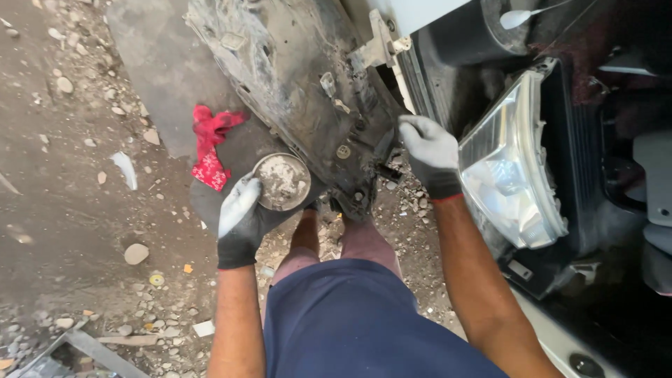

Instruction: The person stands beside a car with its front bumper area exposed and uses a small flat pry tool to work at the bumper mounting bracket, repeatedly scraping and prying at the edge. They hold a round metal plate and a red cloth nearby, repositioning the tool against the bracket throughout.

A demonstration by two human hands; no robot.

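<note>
Dusty, stone-strewn ground [84, 210] fills the left half of the frame, with a crumpled red cloth [212, 143] lying left of centre and a large pebble [136, 253] below it. From the top centre a grimy black car panel [301, 84] slopes down toward the middle, caked in dirt. At right, a clear headlight unit [511, 168] hangs loose against the dark front of a vehicle [616, 175].

The person's left hand [241, 220], in a grey-and-black work glove, is curled around a round metal tin [282, 182] holding pale, chalky residue; the thumb lies over the tin's left rim and the fingers wrap beneath it. The tin sits just left of centre, touching or nearly touching the lower edge of the panel.

Their right hand [430, 150], gloved the same way, is closed at the panel's right edge, just left of the headlight; it looks to be gripping the edge, though what the fingers hold is hidden behind the hand. Dark blue shorts [357, 322] fill the bottom centre.
</note>
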